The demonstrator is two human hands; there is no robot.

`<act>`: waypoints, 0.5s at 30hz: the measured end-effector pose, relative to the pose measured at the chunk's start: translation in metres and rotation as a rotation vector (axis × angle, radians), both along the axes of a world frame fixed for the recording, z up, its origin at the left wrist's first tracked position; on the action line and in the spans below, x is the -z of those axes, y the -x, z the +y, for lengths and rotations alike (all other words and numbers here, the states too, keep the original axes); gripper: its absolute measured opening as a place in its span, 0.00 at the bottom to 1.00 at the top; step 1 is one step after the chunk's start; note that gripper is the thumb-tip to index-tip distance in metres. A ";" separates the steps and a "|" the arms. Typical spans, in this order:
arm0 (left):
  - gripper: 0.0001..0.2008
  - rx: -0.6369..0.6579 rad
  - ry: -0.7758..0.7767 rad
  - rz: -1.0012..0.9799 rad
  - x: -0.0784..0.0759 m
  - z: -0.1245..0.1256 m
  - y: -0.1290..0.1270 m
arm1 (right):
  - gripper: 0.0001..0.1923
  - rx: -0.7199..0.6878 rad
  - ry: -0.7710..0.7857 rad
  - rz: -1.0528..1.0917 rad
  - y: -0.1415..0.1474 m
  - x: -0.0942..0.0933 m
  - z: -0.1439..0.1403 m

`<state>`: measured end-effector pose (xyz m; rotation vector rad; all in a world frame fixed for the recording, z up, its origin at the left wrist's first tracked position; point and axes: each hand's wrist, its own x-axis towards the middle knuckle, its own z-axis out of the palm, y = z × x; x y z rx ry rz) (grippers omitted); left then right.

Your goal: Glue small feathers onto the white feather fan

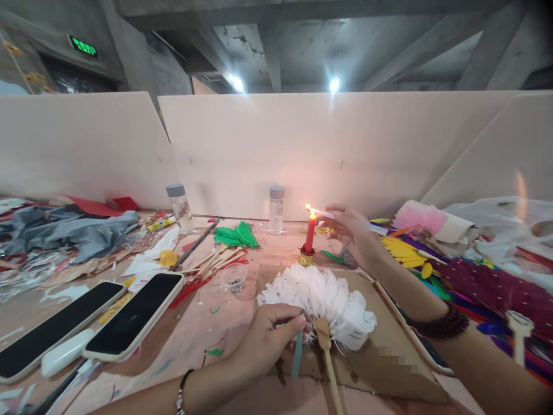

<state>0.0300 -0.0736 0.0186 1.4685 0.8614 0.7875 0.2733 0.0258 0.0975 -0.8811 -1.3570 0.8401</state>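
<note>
My fan of white feathers lies fanned out on the cardboard on the bench, looking nearly full. My left hand pinches a blue strip beside its wooden handle. My right hand, well apart, grips a thin stick in the candle flame, so I judge gluing is still left.

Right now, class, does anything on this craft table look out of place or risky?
Yes: a lit red candle burns among loose feathers and paper scraps. The right hand holds a thin stick in its flame, close behind the white feather fan that the left hand steadies.
</note>
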 end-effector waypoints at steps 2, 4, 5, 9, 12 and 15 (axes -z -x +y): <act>0.25 0.012 -0.018 -0.002 -0.002 0.000 0.000 | 0.17 -0.078 0.050 0.000 0.001 0.001 -0.017; 0.24 0.024 -0.052 0.006 -0.003 0.000 0.000 | 0.14 -0.136 0.072 -0.025 0.002 0.007 -0.036; 0.24 0.029 -0.074 0.010 -0.004 -0.001 0.001 | 0.13 -0.143 0.060 -0.038 0.003 0.012 -0.047; 0.24 0.074 -0.093 -0.008 -0.005 -0.001 0.001 | 0.15 -0.155 0.040 -0.122 0.007 0.035 -0.096; 0.23 0.107 -0.044 -0.055 -0.005 -0.003 0.001 | 0.10 -0.068 -0.012 -0.285 0.010 0.054 -0.129; 0.21 0.148 -0.002 -0.145 -0.008 -0.006 0.001 | 0.05 0.000 -0.153 -0.353 0.012 0.075 -0.152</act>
